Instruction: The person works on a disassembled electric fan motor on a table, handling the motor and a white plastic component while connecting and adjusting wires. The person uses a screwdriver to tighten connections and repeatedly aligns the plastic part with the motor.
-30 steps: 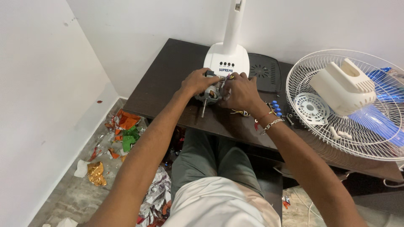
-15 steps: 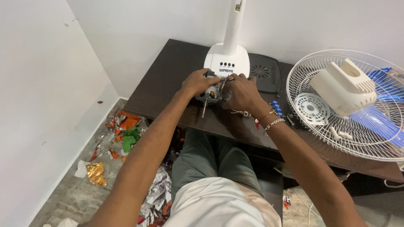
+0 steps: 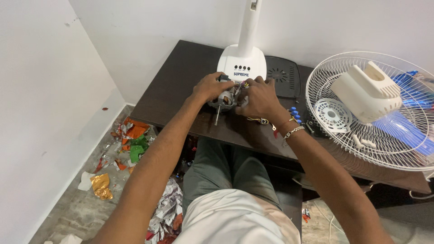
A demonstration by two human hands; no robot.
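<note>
- Nothing has shifted since earlier: both hands stay on the metal fan motor [image 3: 221, 100].
- Left hand [image 3: 209, 87] grasps its rounded casing.
- Right hand [image 3: 257, 97] pinches thin coloured wires [image 3: 243, 85] near the tabletop's [image 3: 181, 77] back edge.

Counter [image 3: 181, 86]: dark brown. Fan base [image 3: 242, 61]: white, black buttons. Fan grille [image 3: 361, 144]: white wire. Fan blade [image 3: 398, 131]: translucent blue. Motor [image 3: 224, 100]: silver-grey metal, multicoloured wires. Floor wrappers [image 3: 131, 140]: orange, green, gold, silver. Trousers [image 3: 217, 167]: grey-green.

White walls [image 3: 54, 90], dark wooden table [image 3: 176, 86], littered grey floor [image 3: 77, 212]
</note>
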